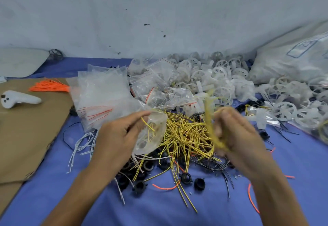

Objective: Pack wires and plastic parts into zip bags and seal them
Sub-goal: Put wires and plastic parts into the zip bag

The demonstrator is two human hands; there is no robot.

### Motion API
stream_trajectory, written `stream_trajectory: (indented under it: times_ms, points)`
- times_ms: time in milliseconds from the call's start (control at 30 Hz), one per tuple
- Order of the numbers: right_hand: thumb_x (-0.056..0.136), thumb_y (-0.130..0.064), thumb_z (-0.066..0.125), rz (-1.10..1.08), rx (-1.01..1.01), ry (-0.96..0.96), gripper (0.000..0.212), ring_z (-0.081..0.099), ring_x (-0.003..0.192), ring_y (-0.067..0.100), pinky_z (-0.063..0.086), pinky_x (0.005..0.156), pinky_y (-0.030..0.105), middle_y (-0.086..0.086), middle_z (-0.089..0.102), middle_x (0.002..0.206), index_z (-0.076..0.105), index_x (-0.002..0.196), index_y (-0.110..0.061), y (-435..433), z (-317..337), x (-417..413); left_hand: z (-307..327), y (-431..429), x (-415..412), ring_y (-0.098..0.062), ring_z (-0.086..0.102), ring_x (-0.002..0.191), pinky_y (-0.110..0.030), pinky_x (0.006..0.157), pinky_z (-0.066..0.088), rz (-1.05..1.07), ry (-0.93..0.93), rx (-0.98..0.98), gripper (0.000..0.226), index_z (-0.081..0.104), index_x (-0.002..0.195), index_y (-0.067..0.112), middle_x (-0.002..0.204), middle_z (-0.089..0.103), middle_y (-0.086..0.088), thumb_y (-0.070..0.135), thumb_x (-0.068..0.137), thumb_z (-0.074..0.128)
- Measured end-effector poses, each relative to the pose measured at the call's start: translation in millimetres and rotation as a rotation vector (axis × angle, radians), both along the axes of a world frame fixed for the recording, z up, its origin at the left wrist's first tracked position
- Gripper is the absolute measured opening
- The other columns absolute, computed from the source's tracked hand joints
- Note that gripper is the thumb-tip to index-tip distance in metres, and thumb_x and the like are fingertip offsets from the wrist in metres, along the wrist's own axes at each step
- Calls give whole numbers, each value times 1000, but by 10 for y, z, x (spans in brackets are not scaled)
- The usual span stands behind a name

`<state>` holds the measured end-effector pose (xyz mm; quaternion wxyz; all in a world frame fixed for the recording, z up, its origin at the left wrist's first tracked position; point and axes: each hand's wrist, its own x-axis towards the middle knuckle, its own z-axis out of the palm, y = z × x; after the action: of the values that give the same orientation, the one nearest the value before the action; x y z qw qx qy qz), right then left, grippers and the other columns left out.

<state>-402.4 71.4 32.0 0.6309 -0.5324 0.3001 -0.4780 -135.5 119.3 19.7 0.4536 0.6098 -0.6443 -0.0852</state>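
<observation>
Bagging thin yellow wires [211, 128]
Left hand [119, 133] pinches the small clear plastic zip bag [152, 137], near centre; right hand [239, 137] has its grip curled round the blurred wire bunch beside it: hold the mouth wide, feed ends first

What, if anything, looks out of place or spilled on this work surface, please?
A few orange wires lie stray on the blue cloth, far from the tidy orange bundle on the cardboard. A white handheld controller also sits there, unrelated to the packing.

White controller [17, 99] on brown cardboard [26, 137], left, atop blue cloth [142, 208]
</observation>
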Motion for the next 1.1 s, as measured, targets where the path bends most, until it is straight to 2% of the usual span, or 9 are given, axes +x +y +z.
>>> stream_trajectory:
  times_ms: [200, 533, 700, 800, 900, 967, 1033, 1067, 1100]
  points:
    - [97, -32, 46, -147, 42, 0, 22, 38, 44, 16, 30, 36, 19, 2, 49, 61, 63, 88, -20, 29, -9, -181, 119, -113, 28, -5, 39, 50, -19, 51, 32, -55, 7, 84, 55, 37, 143, 48, 53, 42, 10, 43, 93, 60]
    - [103, -29, 45, 234, -65, 569, 23, 45, 45, 15, 32, 36, 20, 6, 66, 66, 63, 93, -21, 413, -165, 394, 61, 126, -142, -38, 66, 69, -39, 53, 45, 66, -456, 62, 39, 53, 137, 30, 76, 71, -11, 40, 101, 41]
    - [104, -18, 41, 111, 57, 417, 22, 52, 44, 17, 41, 38, 22, 9, 67, 77, 62, 103, -13, 427, -244, 744, 45, 332, -222, -29, 60, 47, -32, 37, 42, 44, -612, 70, 46, 65, 125, 28, 59, 66, 2, 44, 94, 35]
    - [102, -8, 42, 163, 122, 222, 23, 64, 63, 16, 54, 59, 31, 4, 67, 82, 63, 97, -15, 459, -339, 999, 25, 440, -189, -25, 60, 46, -27, 33, 37, 20, -649, 42, 42, 64, 126, 28, 62, 67, 7, 38, 89, 47]
    - [94, 1, 35, 206, 152, 214, 41, 68, 83, 8, 55, 77, 27, 8, 73, 99, 69, 97, -23, 508, -372, 1303, 30, 499, -168, -23, 60, 46, -29, 33, 40, 5, -617, 54, 41, 63, 126, 31, 63, 67, 8, 40, 88, 48]
    - [95, 2, 32, 200, 188, 263, 44, 65, 76, -3, 52, 70, 16, 13, 71, 107, 69, 105, -21, 440, -339, 1427, 64, 524, -137, -23, 60, 46, -32, 34, 44, 25, -557, 56, 46, 65, 126, 30, 59, 65, 5, 40, 90, 39]
    - [103, -2, 29, 169, 131, 516, 41, 60, 60, -8, 49, 67, 16, 0, 75, 86, 71, 106, -4, 377, -405, 1570, 113, 551, -88, -22, 62, 50, -34, 37, 48, 27, -499, 57, 48, 64, 128, 30, 63, 67, 7, 38, 89, 38]
    - [106, -4, 22, 210, 52, 628, 53, 48, 68, -27, 47, 83, 22, 1, 73, 72, 71, 96, 11, 401, -524, 1585, 137, 571, -76, -21, 62, 51, -33, 38, 48, 21, -494, 53, 48, 64, 129, 30, 64, 67, 8, 36, 88, 39]
    - [106, -6, 12, 281, -27, 758, 67, 22, 84, -43, 29, 91, 2, 18, 70, 68, 67, 81, 25, 340, -557, 1535, 153, 591, -73, -21, 61, 50, -31, 38, 47, 10, -495, 52, 48, 63, 130, 31, 63, 66, 8, 35, 88, 40]
